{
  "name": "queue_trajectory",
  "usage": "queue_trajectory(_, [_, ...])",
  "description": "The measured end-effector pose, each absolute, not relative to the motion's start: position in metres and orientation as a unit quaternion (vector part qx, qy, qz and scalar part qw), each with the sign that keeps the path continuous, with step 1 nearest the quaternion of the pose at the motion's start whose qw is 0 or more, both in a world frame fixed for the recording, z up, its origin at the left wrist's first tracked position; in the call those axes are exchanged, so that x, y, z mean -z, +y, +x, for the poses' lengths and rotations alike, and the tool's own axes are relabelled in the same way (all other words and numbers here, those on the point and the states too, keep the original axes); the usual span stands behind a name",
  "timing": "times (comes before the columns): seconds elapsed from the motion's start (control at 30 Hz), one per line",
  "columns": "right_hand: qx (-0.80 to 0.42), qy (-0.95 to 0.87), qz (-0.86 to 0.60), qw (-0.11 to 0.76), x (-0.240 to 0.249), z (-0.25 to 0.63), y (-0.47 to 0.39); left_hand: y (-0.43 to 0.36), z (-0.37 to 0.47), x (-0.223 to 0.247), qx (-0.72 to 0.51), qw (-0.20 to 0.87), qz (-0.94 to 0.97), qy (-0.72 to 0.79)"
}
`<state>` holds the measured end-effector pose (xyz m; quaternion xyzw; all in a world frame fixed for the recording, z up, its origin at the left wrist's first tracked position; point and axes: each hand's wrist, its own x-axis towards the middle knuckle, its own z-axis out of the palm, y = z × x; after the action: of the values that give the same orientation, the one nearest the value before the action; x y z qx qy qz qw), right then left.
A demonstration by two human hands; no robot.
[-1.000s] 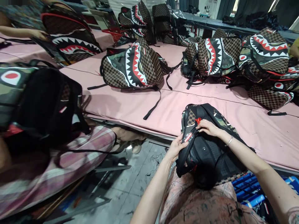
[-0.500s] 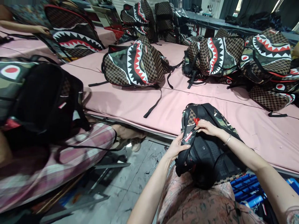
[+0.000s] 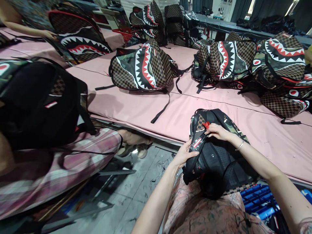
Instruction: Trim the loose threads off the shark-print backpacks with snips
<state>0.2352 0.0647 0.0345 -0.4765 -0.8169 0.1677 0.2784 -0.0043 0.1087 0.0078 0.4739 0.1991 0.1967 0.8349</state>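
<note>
A black backpack (image 3: 216,159) with checkered and camouflage panels rests tilted on my lap against the table edge, its padded back and straps facing me. My left hand (image 3: 186,154) grips the edge of a black shoulder strap, thumb on top, beside a red-and-white label (image 3: 197,143). Just above that, the fingers of my right hand (image 3: 217,132) are pinched on a small red item (image 3: 206,125) with dark parts below it, close to the strap. Its exact kind is too small to make out. A bracelet circles my right wrist.
Shark-mouth backpacks stand on the pink-covered table (image 3: 126,109): one backpack (image 3: 146,70) ahead, several stacked at right. On my left, a seated person in plaid holds a black backpack (image 3: 31,104). A blue crate (image 3: 258,198) sits low at right. Another person's hand (image 3: 50,34) is at upper left.
The neighbour's backpack at left has turned, showing more of its black side and label. My right hand has shifted slightly, with the red item still at its fingertips; my left hand keeps its grip.
</note>
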Motion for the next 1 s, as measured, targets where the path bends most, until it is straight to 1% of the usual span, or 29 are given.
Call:
queue_trajectory(0.2, [-0.176, -0.832, -0.452, 0.269, -0.038, 0.227, 0.069, 0.109, -0.003, -0.006, -0.195, 0.825, 0.490, 0.201])
queue_trajectory(0.4, [-0.189, -0.843, -0.442, 0.242, -0.048, 0.216, 0.068, 0.108, -0.002, -0.007, -0.194, 0.823, 0.496, 0.200])
queue_trajectory(0.7, [-0.152, -0.849, -0.460, 0.211, -0.056, 0.206, 0.054, 0.102, 0.003, -0.011, -0.214, 0.818, 0.495, 0.199])
queue_trajectory(0.83, [-0.112, -0.824, -0.507, 0.226, -0.052, 0.202, 0.035, 0.096, 0.009, -0.015, -0.224, 0.810, 0.501, 0.206])
queue_trajectory(1.0, [-0.063, -0.746, -0.591, 0.300, -0.039, 0.195, 0.001, 0.083, 0.017, -0.018, -0.244, 0.818, 0.469, 0.226])
